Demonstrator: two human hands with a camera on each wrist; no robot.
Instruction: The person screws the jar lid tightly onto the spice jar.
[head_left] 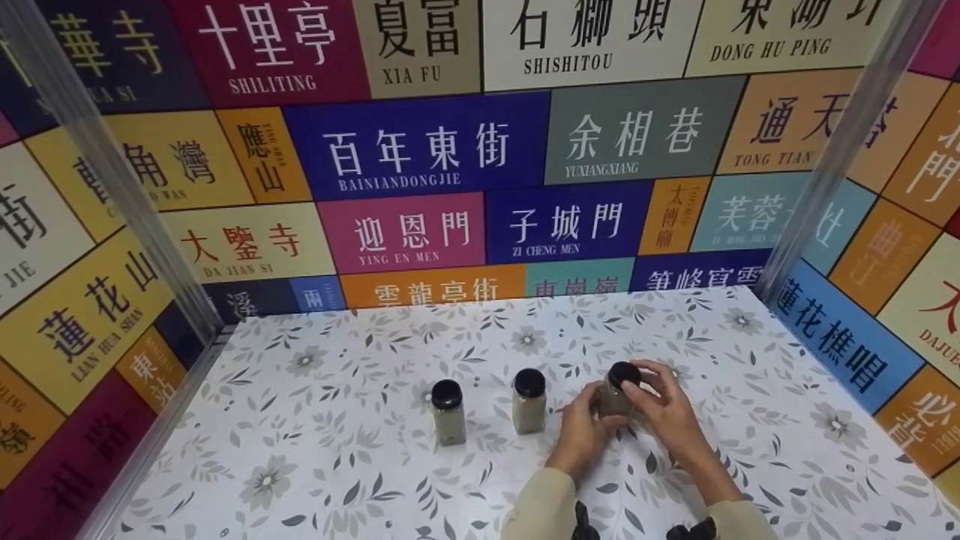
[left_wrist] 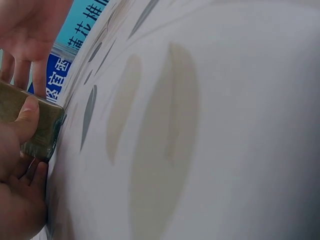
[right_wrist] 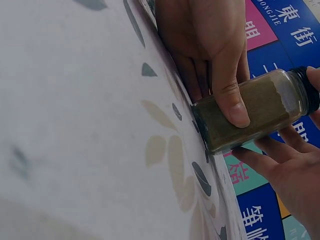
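Observation:
A square glass spice jar (right_wrist: 267, 100) holds greenish-brown powder and has a black lid (head_left: 623, 371). It stands upright on the table at the right of the head view. My left hand (head_left: 581, 433) grips the jar's lower body, thumb across its near face. From the other side, my right hand (head_left: 667, 412) pinches the lid between thumb and fingers. Two similar black-lidded jars stand upright to the left: a middle jar (head_left: 529, 405) close by the left hand, and a left jar (head_left: 449, 416) farther off.
The table (head_left: 360, 375) has a white cover printed with grey leaves and flowers. Behind it rises a wall (head_left: 420, 150) of coloured signs. Clear upright posts stand at the left post (head_left: 135, 165) and right post (head_left: 832, 142) of the table's back corners.

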